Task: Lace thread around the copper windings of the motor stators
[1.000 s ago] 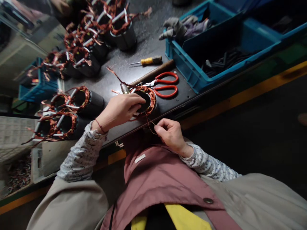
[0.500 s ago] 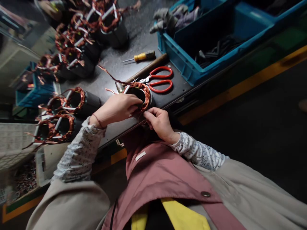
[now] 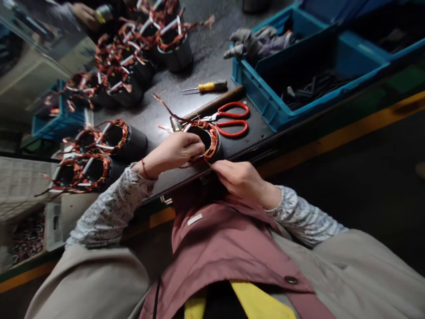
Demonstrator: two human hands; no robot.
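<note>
A motor stator (image 3: 215, 141) with copper windings round its open end stands near the front edge of the workbench. My left hand (image 3: 177, 149) is closed at the left side of its opening, the curled fingertips against the winding; what they grip is hidden. Just off the stator's near rim, my right hand (image 3: 244, 179) pinches a thin thread (image 3: 209, 163) that runs to the winding. Behind the stator lie red-handled scissors (image 3: 234, 119), a wooden rod (image 3: 215, 103) and a yellow-handled screwdriver (image 3: 212, 86). A small metal piece (image 3: 175, 124) is beside the windings.
Several more stators (image 3: 133, 137) stand to the left and at the back. A blue bin (image 3: 255, 99) with dark parts and grey gloves (image 3: 259, 42) is at the right. Another person's hand (image 3: 86, 17) shows at top left. A white crate (image 3: 25, 184) stands at far left.
My right hand has moved right, away from the stator's rim, with the thread between its fingertips. The left hand stays at the winding. The view has shifted slightly.
</note>
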